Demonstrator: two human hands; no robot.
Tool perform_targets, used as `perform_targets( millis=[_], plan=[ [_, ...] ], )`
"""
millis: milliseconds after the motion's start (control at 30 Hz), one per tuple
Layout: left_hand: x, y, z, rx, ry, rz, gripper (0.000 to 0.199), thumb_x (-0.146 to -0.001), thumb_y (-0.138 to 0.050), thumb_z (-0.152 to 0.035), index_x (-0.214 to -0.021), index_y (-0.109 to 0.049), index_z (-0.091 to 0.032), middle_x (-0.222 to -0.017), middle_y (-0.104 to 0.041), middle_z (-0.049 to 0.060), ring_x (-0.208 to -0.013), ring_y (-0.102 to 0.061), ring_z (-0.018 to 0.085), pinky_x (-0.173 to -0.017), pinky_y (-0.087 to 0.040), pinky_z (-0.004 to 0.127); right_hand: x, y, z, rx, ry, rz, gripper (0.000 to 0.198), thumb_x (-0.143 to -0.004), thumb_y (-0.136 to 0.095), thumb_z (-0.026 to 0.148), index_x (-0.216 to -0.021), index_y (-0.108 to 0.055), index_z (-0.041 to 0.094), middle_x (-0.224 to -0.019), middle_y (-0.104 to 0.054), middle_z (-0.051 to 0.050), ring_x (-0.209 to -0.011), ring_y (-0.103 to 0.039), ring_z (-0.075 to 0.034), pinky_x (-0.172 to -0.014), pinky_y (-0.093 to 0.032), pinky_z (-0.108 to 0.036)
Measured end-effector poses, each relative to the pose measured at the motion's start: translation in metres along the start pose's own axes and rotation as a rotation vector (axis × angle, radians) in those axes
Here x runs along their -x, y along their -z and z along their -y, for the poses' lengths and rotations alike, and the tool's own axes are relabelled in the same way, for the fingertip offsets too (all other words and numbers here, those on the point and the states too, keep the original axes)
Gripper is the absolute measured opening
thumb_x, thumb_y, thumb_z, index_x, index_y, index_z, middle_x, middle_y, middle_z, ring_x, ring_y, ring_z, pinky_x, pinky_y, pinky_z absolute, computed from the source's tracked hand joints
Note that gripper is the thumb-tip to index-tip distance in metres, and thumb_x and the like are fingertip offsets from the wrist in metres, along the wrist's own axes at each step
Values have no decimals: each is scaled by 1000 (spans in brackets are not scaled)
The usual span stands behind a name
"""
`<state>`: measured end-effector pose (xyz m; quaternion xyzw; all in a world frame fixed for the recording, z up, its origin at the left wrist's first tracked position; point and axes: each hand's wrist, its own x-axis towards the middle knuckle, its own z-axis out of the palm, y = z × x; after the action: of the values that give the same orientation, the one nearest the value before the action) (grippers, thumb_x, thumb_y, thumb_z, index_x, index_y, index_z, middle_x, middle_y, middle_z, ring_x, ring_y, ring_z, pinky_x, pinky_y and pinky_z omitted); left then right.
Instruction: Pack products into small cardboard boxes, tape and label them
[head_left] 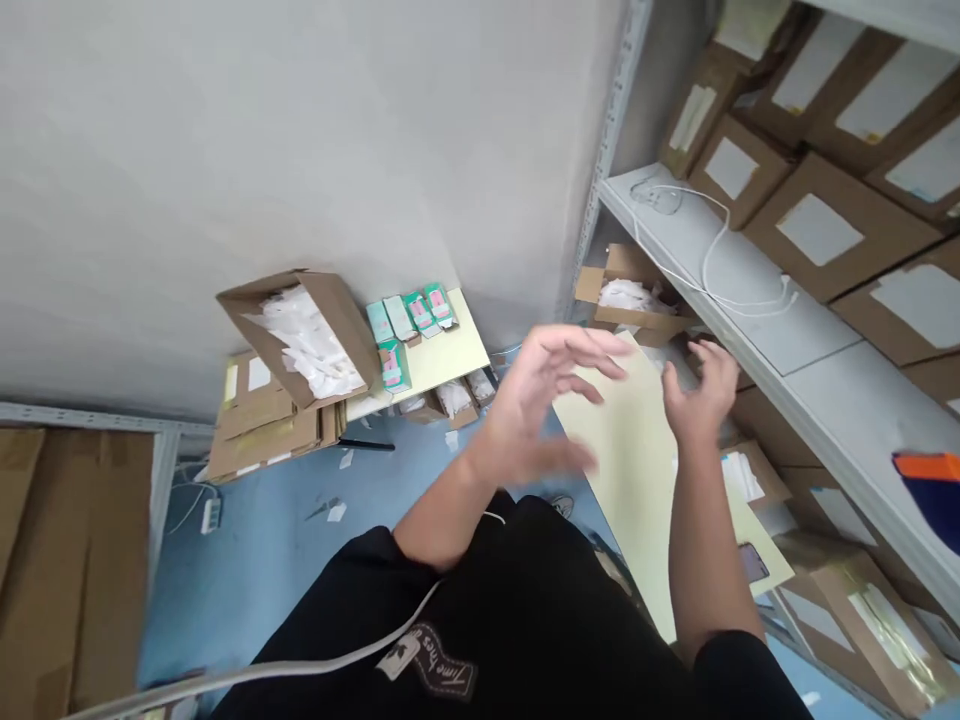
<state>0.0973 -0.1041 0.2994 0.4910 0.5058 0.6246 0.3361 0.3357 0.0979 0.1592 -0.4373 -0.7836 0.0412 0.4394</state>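
Observation:
My left hand (544,405) is raised in front of my body, slightly blurred, its fingers curved and apart with nothing between them. To its right, above the pale yellow table (626,455), my right hand (701,390) is also lifted, thumb and fingers spread and holding nothing. Neither hand touches anything. Close beyond my right hand stands an open cardboard box (634,290) with white packets inside. A phone (753,562) lies on the table near my right forearm.
Small green boxes (420,312) stand on a second table (450,355) by the wall. Left of them is a tilted carton (341,320) of white packets. A shelf (757,325) on the right bears labelled boxes and a white cable (705,270). Another cord (300,665) crosses my shirt.

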Motion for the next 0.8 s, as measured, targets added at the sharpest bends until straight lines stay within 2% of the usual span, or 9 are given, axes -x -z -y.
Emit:
perform_targets(
  millis=[67, 133, 233, 333, 433, 533, 633, 700, 800],
  plan=[
    [-24, 41, 46, -60, 5, -127, 58, -96, -64, -64, -139, -55, -27, -141, -64, 11, -122, -68, 24, -91, -62, 36, -10, -36, 43, -47, 36, 81, 47, -96, -58, 43, -137, -61, 18, -136, -60, -20, -131, -57, -35, -111, -45, -57],
    [-38, 95, 106, -178, 67, -281, 53, -102, -57, -57, -144, -52, -25, -148, -60, 13, -127, -65, 25, -96, -60, 38, -17, -75, 86, -98, 72, 164, 52, -98, -57, 44, -143, -58, 19, -142, -58, -19, -136, -54, -35, -114, -43, -56],
    [-34, 189, 197, -431, 286, -476, 57, -101, -58, -45, -152, -47, -21, -158, -51, 18, -137, -57, 29, -108, -54, 46, -22, -139, 148, -178, 118, 329, 60, -100, -56, 47, -154, -48, 22, -154, -52, -18, -143, -49, -33, -118, -40, -56],
    [-7, 276, 267, -681, 481, -528, 63, -98, -59, -36, -154, -45, -11, -159, -49, 23, -151, -43, 33, -125, -37, 52, -17, -213, 205, -268, 144, 518, 66, -101, -55, 48, -160, -41, 23, -162, -46, -17, -149, -44, -32, -121, -38, -56],
    [23, 338, 314, -802, 708, -476, 70, -94, -60, -31, -156, -42, -5, -162, -44, 26, -157, -34, 35, -128, -30, 51, 3, -288, 252, -374, 125, 687, 69, -99, -58, 46, -162, -40, 22, -162, -46, -16, -152, -41, -32, -124, -37, -56],
    [46, 375, 349, -879, 897, -377, 77, -90, -59, -27, -160, -38, -5, -171, -29, 25, -161, -22, 37, -128, -27, 51, 32, -353, 286, -468, 79, 855, 70, -96, -62, 41, -160, -44, 20, -159, -51, -16, -151, -44, -31, -125, -36, -53],
    [62, 390, 375, -960, 993, -247, 81, -85, -61, -25, -161, -39, -8, -176, -12, 20, -164, -8, 40, -127, -28, 58, 64, -402, 305, -516, 8, 1008, 71, -91, -68, 38, -157, -49, 19, -155, -56, -16, -148, -49, -31, -125, -37, -52],
    [70, 391, 387, -969, 1050, -174, 82, -84, -63, -28, -162, -41, -11, -177, -11, 18, -163, -8, 44, -126, -27, 63, 83, -426, 311, -508, -53, 1089, 71, -88, -71, 38, -155, -52, 21, -153, -58, -16, -146, -51, -31, -124, -38, -53],
    [79, 386, 396, -953, 1072, -135, 80, -87, -61, -32, -163, -41, -17, -176, -18, 15, -162, -12, 45, -124, -28, 65, 107, -457, 316, -426, -162, 1186, 69, -86, -72, 37, -151, -56, 20, -151, -60, -16, -144, -54, -31, -123, -39, -53]
  ],
)
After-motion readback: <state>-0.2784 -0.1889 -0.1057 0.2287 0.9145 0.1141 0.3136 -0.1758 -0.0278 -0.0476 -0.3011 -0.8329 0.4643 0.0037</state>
